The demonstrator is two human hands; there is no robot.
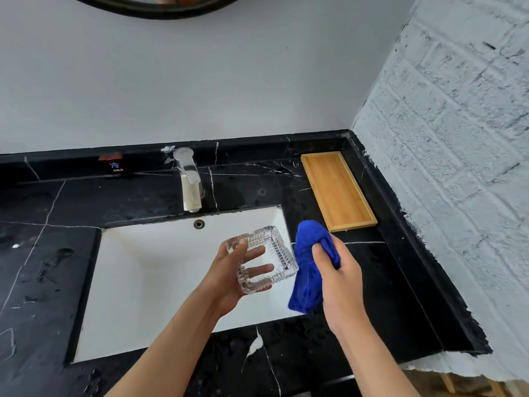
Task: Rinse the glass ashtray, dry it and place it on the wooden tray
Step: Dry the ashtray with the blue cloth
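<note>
Head view, looking down at a washbasin. Left hand [229,277] grasping the glass ashtray [262,257] from below and from its left side: thumb over the near-left corner of the rim, fingers [259,269] visible through the clear glass under the base. Ashtray square, ribbed walls, tilted with the open side toward the camera, held in the air above the right part of the white sink [148,270], touching neither sink nor counter. Right hand [339,275] clenched around a blue cloth [310,262], bunched at the top above the thumb, a loose end hanging down below the palm. Cloth just beside the right edge of the ashtray; contact between them impossible to tell. Behind the sink, chrome tap [189,179], no water visible from the spout. Overflow hole [199,224] in the back wall of the sink. Around all, black marble counter [286,359] with white veins. Wooden tray [337,190] on the counter in the far right corner, near the white painted brick wall [446,167], well apart from the ashtray. Small label with the word COLD [117,166] on the back ledge, left of the tap. At top, dark curved edge of a mirror [154,7].
</note>
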